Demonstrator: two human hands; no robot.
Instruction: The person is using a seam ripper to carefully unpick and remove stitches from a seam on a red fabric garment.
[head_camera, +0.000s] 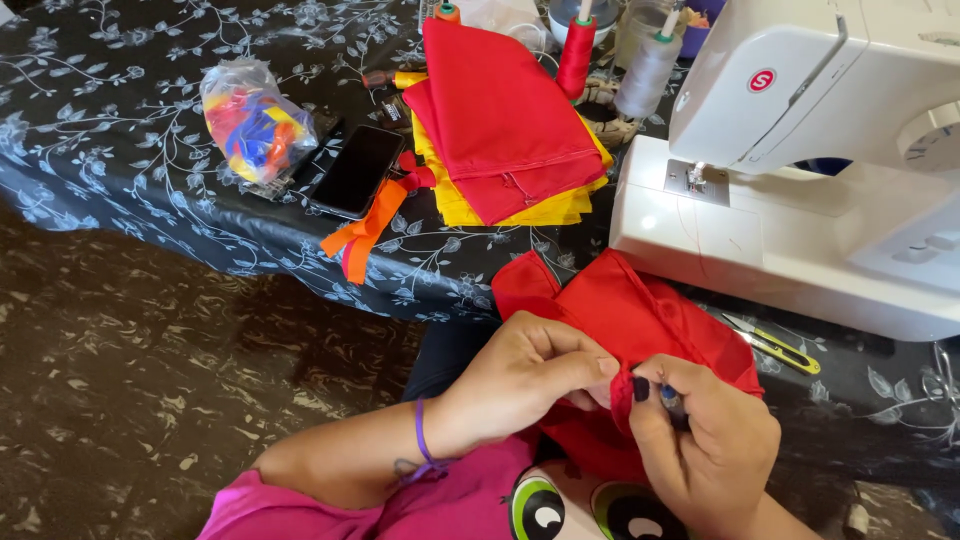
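Red cloth (640, 310), thin, limp and likely slippery, hangs just in front of the sewing machine (800, 170); left hand (520, 375) and right hand (705, 430) each pinch its folded edge, the best hold.

Your left hand (520, 380) and right hand (705, 450) meet on the cloth piece (640, 320) in your lap, just before the table (120, 120) edge. Behind it to your right stands the sewing machine (800, 170), with the snips (775, 345) before its base. Left of the machine lies the folded fabric stack (500, 130), thread spools (610, 55) behind it. Further left lie the phone (357, 170) and then the plastic bag (250, 120).
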